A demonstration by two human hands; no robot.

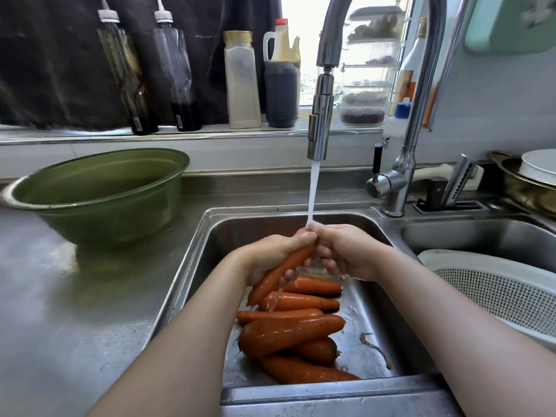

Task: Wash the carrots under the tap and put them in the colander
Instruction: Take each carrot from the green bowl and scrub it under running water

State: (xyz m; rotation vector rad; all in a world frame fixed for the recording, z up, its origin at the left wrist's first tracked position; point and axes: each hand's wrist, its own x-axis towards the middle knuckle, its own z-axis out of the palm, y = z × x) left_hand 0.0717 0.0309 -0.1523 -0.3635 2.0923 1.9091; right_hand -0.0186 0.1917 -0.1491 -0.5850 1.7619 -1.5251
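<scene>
Water runs from the tap (320,115) onto a carrot (278,273) that I hold over the steel sink (192,251). My left hand (270,254) grips the carrot along its length, its tip pointing down and left. My right hand (346,251) curls round the carrot's upper end under the stream. Several more carrots (291,332) lie in a pile on the sink floor below. The white colander (496,290) sits in the right-hand basin, and no carrots show in the visible part.
A green bowl (99,194) stands on the steel counter at the left. Bottles (240,82) line the window sill behind the sink. The tap lever (377,164) and a knife holder (451,200) stand at the back right, with stacked dishes (535,173) beyond.
</scene>
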